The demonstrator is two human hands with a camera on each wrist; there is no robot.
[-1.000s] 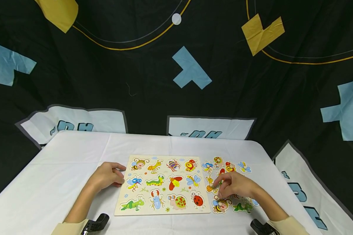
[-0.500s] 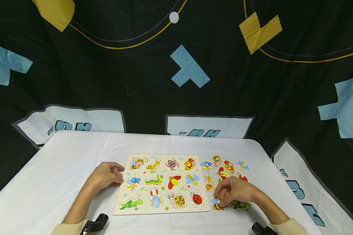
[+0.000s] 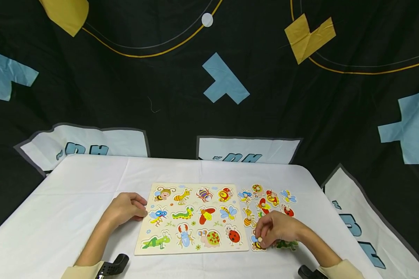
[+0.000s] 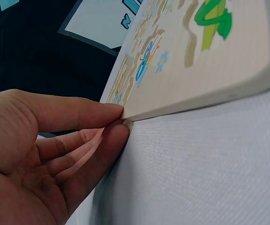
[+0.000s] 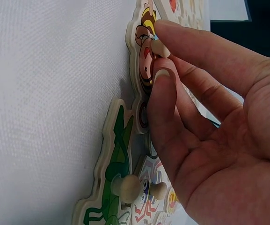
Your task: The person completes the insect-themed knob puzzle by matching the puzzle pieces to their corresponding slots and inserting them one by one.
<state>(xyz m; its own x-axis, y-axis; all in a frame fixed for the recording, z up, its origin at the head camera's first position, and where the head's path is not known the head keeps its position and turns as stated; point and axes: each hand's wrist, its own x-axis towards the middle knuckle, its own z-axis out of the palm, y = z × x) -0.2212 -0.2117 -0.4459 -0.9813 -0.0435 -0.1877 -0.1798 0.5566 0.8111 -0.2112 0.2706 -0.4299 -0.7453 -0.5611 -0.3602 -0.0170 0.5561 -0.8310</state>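
Pieces (image 3: 272, 198) lie beside the board (image 3: 173, 248), none visibly fitted; left hand (image 3: 125, 208) pinches its edge (image 4: 205, 104), right hand (image 3: 279, 226) the bee piece's (image 5: 146, 65) knob (image 5: 161, 48).

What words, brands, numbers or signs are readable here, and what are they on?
"n H": left white panel, cut off by the table; a smaller mark beside it is unclear.
"n H": middle white panel, also cut off, same unclear mark.
Right white panel: slanted lettering, perhaps one "B"; not surely readable.
Puzzle board: tiny print, lower right, too small.

black backdrop (image 3: 125, 97) | blue patches (image 3: 227, 79) | gold patches (image 3: 302, 38) | lettered white panels (image 3: 223, 146) | white-covered table (image 3: 90, 176)
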